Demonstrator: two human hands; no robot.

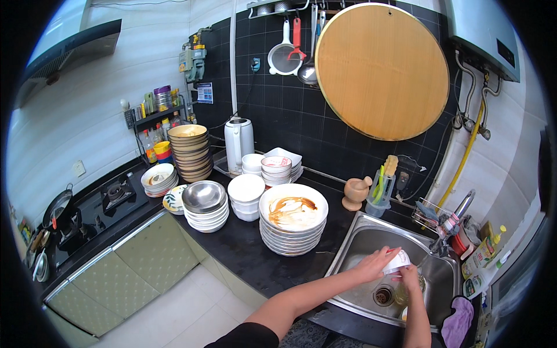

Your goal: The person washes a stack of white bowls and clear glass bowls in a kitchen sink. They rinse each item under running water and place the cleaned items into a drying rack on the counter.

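Over the stainless steel sink (348,248), a small white bowl (397,262) with a reddish pattern is tilted on its side between my hands. My left hand (375,264) grips it from the left, fingers over its upper edge. From the lower right, my right hand (408,277) holds the bowl's other side. The faucet (465,202) stands at the sink's back right corner, and water seems to run below its spout. Beneath my hands are the sink drain (383,296) and a clear glass vessel (401,296), partly hidden by my right hand and forearm.
Left of the sink stand a stack of large stained white bowls (293,217), smaller white bowls (246,195), a steel bowl (203,196) and brown bowls (189,152). A wooden mortar (354,193) is behind the sink; soap bottles (481,254) and a purple cloth (458,319) lie right.
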